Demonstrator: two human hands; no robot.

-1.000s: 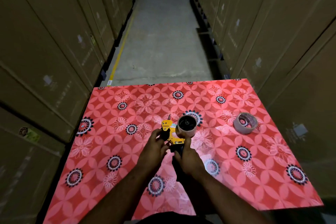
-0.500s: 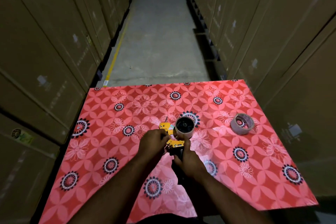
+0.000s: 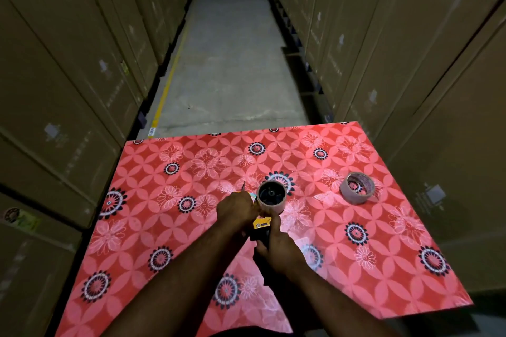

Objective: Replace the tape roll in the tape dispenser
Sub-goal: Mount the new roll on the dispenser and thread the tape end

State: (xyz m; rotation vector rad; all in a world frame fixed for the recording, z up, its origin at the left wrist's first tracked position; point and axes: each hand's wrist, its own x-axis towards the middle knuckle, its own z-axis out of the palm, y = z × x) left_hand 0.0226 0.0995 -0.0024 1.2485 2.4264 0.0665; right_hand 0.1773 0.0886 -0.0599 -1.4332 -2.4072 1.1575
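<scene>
A yellow and black tape dispenser (image 3: 261, 223) lies on its side on the red flowered table (image 3: 169, 227), with a nearly bare tape core (image 3: 271, 197) sitting on its wheel. My right hand (image 3: 276, 246) grips the dispenser's black handle. My left hand (image 3: 236, 208) covers the dispenser's yellow front end, fingers closed against it and beside the core. A second tape roll (image 3: 357, 191), pale brown, lies flat on the table to the right, apart from both hands.
Tall stacks of cardboard boxes (image 3: 68, 85) wall in both sides of a narrow concrete aisle (image 3: 232, 57). The far edge of the table (image 3: 246, 131) meets the aisle floor. A yellow floor line (image 3: 167, 90) runs along the left.
My left hand has slid forward over the dispenser's yellow front, hiding most of it. The right hand stays on the handle. The view shifted slightly.
</scene>
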